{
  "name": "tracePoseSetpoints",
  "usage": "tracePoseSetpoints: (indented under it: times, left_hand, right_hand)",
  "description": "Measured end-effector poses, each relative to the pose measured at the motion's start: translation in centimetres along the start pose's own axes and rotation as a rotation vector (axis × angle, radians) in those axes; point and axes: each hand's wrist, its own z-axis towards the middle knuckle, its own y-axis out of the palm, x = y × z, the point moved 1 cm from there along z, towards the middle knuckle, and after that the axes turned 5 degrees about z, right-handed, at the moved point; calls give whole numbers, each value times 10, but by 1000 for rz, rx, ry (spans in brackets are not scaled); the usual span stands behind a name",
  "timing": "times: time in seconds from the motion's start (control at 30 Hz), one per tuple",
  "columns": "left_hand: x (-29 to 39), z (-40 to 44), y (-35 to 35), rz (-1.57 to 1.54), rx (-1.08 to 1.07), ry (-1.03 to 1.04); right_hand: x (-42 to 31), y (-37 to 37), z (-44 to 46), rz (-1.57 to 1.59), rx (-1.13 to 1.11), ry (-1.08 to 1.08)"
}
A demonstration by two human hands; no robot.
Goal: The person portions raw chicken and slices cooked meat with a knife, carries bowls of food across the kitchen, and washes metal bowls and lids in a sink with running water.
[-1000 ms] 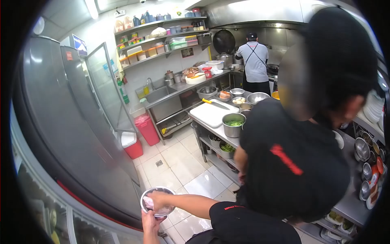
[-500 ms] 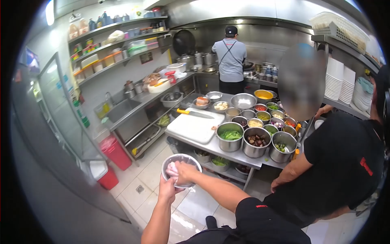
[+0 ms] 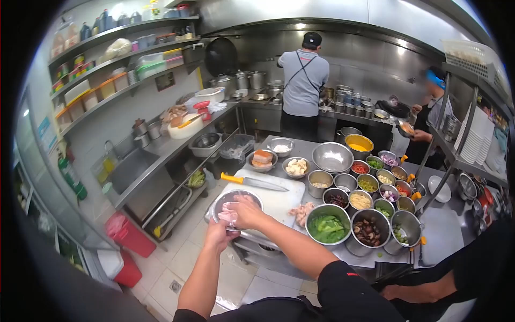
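Observation:
My left hand [image 3: 218, 235] grips a round metal bowl [image 3: 220, 200] from its near side and below. Inside the bowl lies pale pink raw meat [image 3: 228, 214]; its exact kind is unclear. My right hand [image 3: 247, 212] reaches into the bowl with its fingers curled at the meat, fingertips partly hidden. Just beyond the bowl is a white cutting board [image 3: 287, 199]. A knife with a yellow handle [image 3: 255, 182] lies across the board. More pinkish raw meat [image 3: 301, 213] sits at the board's right corner.
Metal pots of leafy greens [image 3: 327, 225] and mushrooms [image 3: 370, 228] stand right of the board, with several smaller ingredient tins behind. A co-worker [image 3: 303, 80] faces the stove. Another person's arm [image 3: 424, 290] is close on my right. A sink [image 3: 131, 166] is at left.
My view has moved nearer the table, bringing the bowl to the board's near edge. My hands stay at the bowl. The dark-shirted person has shifted right, uncovering another person by the stove.

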Motion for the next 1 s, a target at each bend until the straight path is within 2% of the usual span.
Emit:
tracePoseSetpoints:
  times: [0.1, 0.23, 0.3, 0.33, 0.43, 0.47, 0.57, 0.6, 0.7, 0.73, 0.83, 0.93, 1.0]
  left_hand:
    - [16, 77, 1, 16, -118, -21]
    - [32, 174, -6, 108, -298, -103]
    - [41, 214, -2, 185, -365, -170]
    - [47, 236, 2, 183, -472, -196]
    - [56, 286, 31, 307, -608, -247]
    - [57, 298, 43, 295, -666, -259]
    - [62, 317, 79, 261, -815, -248]
    - [61, 326, 89, 207, -907, -313]
    - [21, 371, 127, 203, -748, -424]
    - [5, 380, 141, 362, -705, -220]
    - [-62, 428, 189, 697, -627, -10]
    - [-47, 417, 222, 552, -561, -263]
    - [-51, 415, 236, 590, -459, -262]
  right_hand:
    - [55, -1, 40, 1, 234, 23]
    - [101, -31, 61, -99, 617, 491]
    - [146, -33, 60, 59, 521, 742]
    - [161, -33, 59, 151, 483, 865]
    - [165, -43, 57, 559, 495, 1132]
    - [166, -42, 56, 610, 614, 1129]
    - [185, -47, 40, 666, 759, 1128]
    - [182, -55, 35, 649, 808, 1142]
    - [170, -84, 16, 620, 921, 1157]
    - [170, -89, 5, 633, 959, 1151]
    - [166, -98, -22, 627, 1021, 1172]
    - [149, -102, -32, 652, 1021, 1208]
    - [143, -100, -36, 614, 961, 1271]
